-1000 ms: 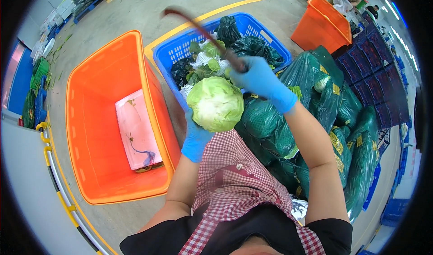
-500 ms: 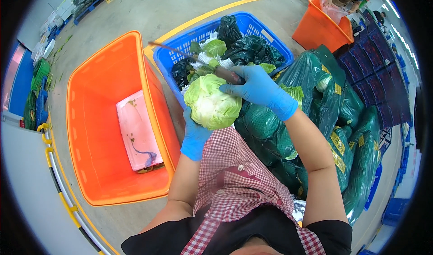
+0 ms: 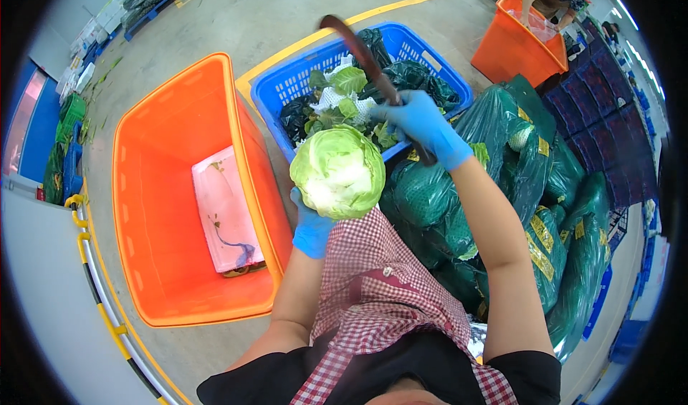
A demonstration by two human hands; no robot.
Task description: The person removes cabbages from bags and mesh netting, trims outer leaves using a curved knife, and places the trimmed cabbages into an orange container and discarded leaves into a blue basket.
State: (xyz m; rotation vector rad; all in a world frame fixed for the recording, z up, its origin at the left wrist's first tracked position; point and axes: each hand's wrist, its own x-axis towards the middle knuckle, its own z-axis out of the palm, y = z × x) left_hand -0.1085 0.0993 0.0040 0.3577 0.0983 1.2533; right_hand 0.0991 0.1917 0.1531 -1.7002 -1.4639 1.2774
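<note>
My left hand (image 3: 313, 226), in a blue glove, cups a pale green cabbage (image 3: 339, 172) from below and holds it in front of my apron. The cabbage's whitish cut side faces up. My right hand (image 3: 424, 127), also gloved in blue, is closed around a long brown knife (image 3: 370, 63) with a curved tip. Its blade slants up and left, apart from the cabbage. Just beyond the cabbage stands a blue plastic basket (image 3: 276, 131) with loose green leaves (image 3: 348, 80), white foam netting (image 3: 329, 103) and dark green plastic bags (image 3: 423, 81) in it.
A large orange bin (image 3: 172, 262) with a pink-white foam box (image 3: 226, 219) inside stands at my left. Green plastic sacks of cabbages (image 3: 430, 197) are piled at my right. A person (image 3: 555, 0) works at another orange bin (image 3: 519, 43) at the far right. A striped rail (image 3: 100, 290) runs along the left.
My right hand has moved right, off the cabbage, and turned the knife so its blade points up more steeply. My left hand keeps the cabbage at nearly the same place.
</note>
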